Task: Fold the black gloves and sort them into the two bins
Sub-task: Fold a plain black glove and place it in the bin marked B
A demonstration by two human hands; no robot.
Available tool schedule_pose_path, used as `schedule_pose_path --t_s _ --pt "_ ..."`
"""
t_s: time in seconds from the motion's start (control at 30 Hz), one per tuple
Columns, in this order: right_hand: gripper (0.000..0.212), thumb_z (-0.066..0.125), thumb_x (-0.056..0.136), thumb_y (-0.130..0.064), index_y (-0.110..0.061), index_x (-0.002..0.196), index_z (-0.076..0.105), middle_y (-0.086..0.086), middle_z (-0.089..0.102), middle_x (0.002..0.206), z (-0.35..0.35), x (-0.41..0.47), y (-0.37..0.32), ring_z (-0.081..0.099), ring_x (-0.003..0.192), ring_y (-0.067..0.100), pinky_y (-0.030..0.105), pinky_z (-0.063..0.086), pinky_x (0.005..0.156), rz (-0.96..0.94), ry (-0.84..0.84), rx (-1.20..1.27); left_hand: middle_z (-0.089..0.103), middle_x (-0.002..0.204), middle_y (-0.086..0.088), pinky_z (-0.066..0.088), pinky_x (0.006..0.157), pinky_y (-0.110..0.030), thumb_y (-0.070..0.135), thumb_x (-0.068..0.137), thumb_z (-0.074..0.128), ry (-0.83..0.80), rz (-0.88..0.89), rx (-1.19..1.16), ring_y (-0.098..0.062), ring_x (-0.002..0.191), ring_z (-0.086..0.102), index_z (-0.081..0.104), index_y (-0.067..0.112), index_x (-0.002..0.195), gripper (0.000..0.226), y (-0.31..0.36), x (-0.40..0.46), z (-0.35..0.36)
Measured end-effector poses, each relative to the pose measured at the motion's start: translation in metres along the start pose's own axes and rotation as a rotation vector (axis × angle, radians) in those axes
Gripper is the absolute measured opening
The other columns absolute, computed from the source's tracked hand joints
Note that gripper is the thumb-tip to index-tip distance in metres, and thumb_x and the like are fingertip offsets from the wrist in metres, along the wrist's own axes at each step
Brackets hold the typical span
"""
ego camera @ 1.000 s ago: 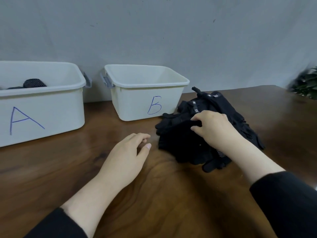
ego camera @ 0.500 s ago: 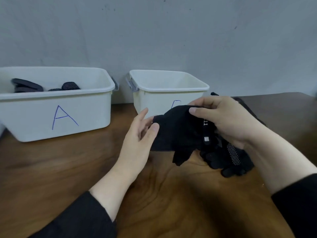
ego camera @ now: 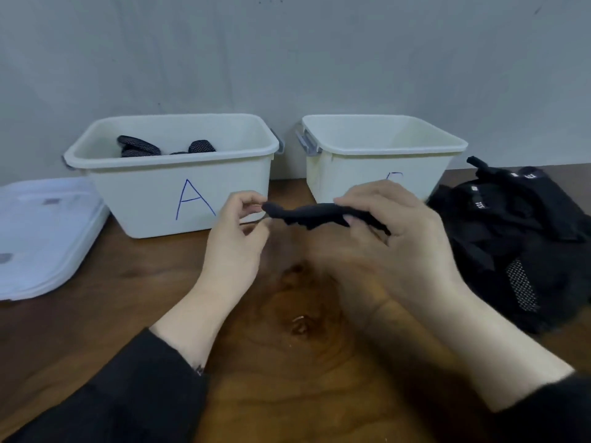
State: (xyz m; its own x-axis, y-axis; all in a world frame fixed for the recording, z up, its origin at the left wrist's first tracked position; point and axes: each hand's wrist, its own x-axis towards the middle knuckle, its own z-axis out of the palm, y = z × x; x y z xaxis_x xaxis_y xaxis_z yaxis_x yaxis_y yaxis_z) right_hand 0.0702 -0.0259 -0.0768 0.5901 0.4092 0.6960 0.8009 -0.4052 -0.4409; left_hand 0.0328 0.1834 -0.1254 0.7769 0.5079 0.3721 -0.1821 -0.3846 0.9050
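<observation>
Black glove (ego camera: 315, 213) held flat above table (ego camera: 287, 362), near bins. Pinched at right end by right hand (ego camera: 393, 231); left hand (ego camera: 238, 233), fingers curled, at left tip, grip unclear. Probably soft, light, floppy; best taken at both ends. Glove pile (ego camera: 518, 238) far right.

Two white bins up top: bin A (ego camera: 166, 199) upper left, the second bin (ego camera: 377, 167) upper right. One glove (ego camera: 307, 214) held mid-frame, one heap of gloves (ego camera: 518, 238) at right, count unclear. A stack of lids (ego camera: 41, 238) far left, number unclear
</observation>
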Motion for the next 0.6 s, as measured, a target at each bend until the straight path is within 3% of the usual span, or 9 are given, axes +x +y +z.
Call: schedule_pose_path --t_s 0.07,0.1,0.17,0.23,0.3,0.4,0.5,0.6 --pt "0.030 0.074 0.089 -0.006 -0.015 0.118 0.074 -0.009 0.064 0.114 0.023 -0.027 0.007 0.059 0.108 0.016 0.036 0.049 0.092 -0.147 -0.164 -0.174 0.059 0.116 0.014 0.043 0.090 -0.011 0.004 0.094 0.056 0.054 0.046 0.150 0.005 0.111 0.054 0.054 0.033 0.110 0.034 -0.007 0.001 -0.014" --pt "0.033 0.071 0.093 -0.020 -0.019 0.125 0.071 -0.008 0.062 0.121 0.031 -0.040 0.012 0.054 0.115 0.014 0.041 0.047 0.096 -0.149 -0.323 -0.235 0.059 0.116 0.014 0.041 0.089 -0.007 0.004 0.093 0.055 0.058 0.071 0.202 0.005 0.110 0.054 0.055 0.032 0.112 0.034 -0.009 0.001 -0.019" --pt "0.052 0.053 0.096 -0.052 -0.027 0.141 0.059 -0.015 0.053 0.137 0.035 -0.056 0.016 0.034 0.129 -0.007 0.037 0.036 0.110 -0.050 -0.553 -0.222 0.060 0.112 0.014 0.037 0.084 -0.001 0.006 0.094 0.055 0.018 0.133 0.294 0.006 0.104 0.055 0.059 0.029 0.111 0.029 -0.012 -0.001 -0.023" --pt "0.061 0.046 0.092 -0.063 -0.031 0.143 0.056 -0.022 0.048 0.142 0.028 -0.056 0.016 0.019 0.126 -0.026 0.025 0.029 0.111 0.018 -0.497 -0.110 0.059 0.108 0.016 0.034 0.085 0.000 0.012 0.095 0.056 -0.069 0.209 0.401 0.008 0.101 0.053 0.064 0.028 0.109 0.022 -0.014 -0.005 -0.022" --pt "0.054 0.045 0.092 -0.060 -0.032 0.134 0.063 -0.025 0.051 0.137 0.021 -0.052 0.018 0.025 0.125 -0.026 0.021 0.031 0.107 0.054 -0.381 -0.054 0.060 0.107 0.018 0.033 0.091 -0.004 0.020 0.096 0.060 -0.171 0.306 0.494 0.006 0.102 0.052 0.069 0.027 0.108 0.017 -0.014 -0.010 -0.018" --pt "0.042 0.048 0.096 -0.052 -0.031 0.125 0.069 -0.024 0.053 0.132 0.020 -0.047 0.028 0.041 0.125 -0.010 0.022 0.034 0.109 0.091 -0.406 -0.090 0.062 0.113 0.017 0.035 0.097 -0.019 0.034 0.097 0.060 -0.321 0.404 0.590 0.001 0.108 0.049 0.073 0.028 0.111 0.020 -0.010 -0.019 -0.011" --pt "0.032 0.052 0.101 -0.041 -0.027 0.123 0.072 -0.021 0.059 0.124 0.027 -0.043 0.035 0.051 0.116 -0.004 0.015 0.039 0.103 0.125 -0.518 -0.111 0.056 0.130 0.024 0.026 0.100 -0.008 0.050 0.099 0.049 -0.448 0.342 0.622 0.008 0.120 0.042 0.068 0.036 0.123 0.034 -0.004 -0.026 -0.008" --pt "0.029 0.052 0.104 -0.035 -0.024 0.122 0.072 -0.017 0.064 0.119 0.032 -0.041 0.033 0.055 0.111 0.000 0.014 0.042 0.097 0.127 -0.534 -0.103 0.038 0.148 0.029 0.011 0.103 -0.001 0.062 0.091 0.035 -0.594 0.238 0.711 0.014 0.134 0.026 0.056 0.043 0.134 0.052 -0.008 -0.028 -0.005"
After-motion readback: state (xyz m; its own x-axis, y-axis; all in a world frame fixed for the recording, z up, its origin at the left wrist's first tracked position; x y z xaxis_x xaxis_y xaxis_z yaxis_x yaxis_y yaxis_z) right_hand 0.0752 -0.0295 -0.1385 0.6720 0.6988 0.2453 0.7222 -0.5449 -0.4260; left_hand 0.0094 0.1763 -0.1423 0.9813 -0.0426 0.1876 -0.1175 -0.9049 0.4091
